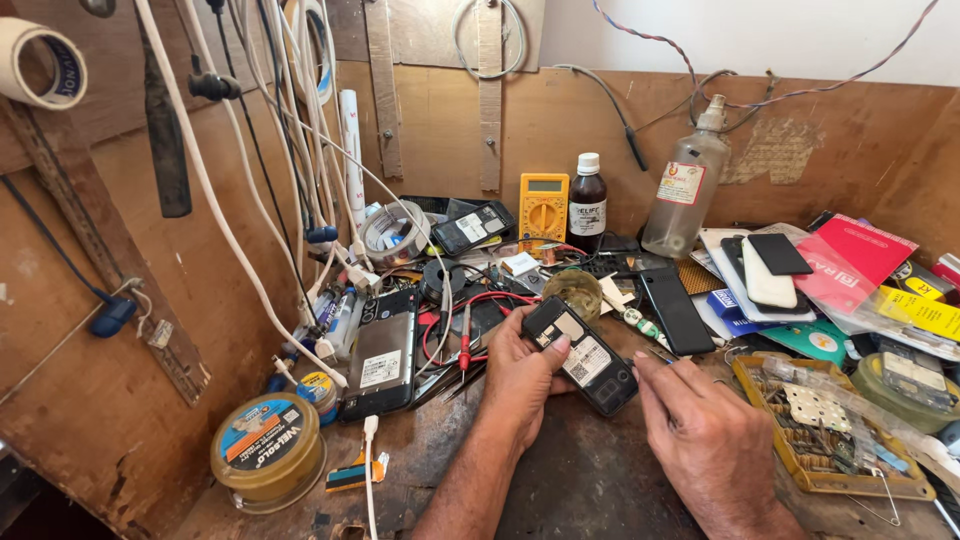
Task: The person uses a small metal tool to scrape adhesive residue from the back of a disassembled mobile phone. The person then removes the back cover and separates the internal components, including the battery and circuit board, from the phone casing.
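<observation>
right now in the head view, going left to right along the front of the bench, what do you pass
round solder tin → phone lying back-up → left hand → open-backed phone it holds → right hand → yellow parts tray

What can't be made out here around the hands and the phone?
- Head view: front of the small black phone faces away; left hand covers its near edge.
- Thin tool under the right hand: mostly hidden by fingers; kind unclear.
- Parts in the yellow tray: too small, partly under plastic.
</observation>
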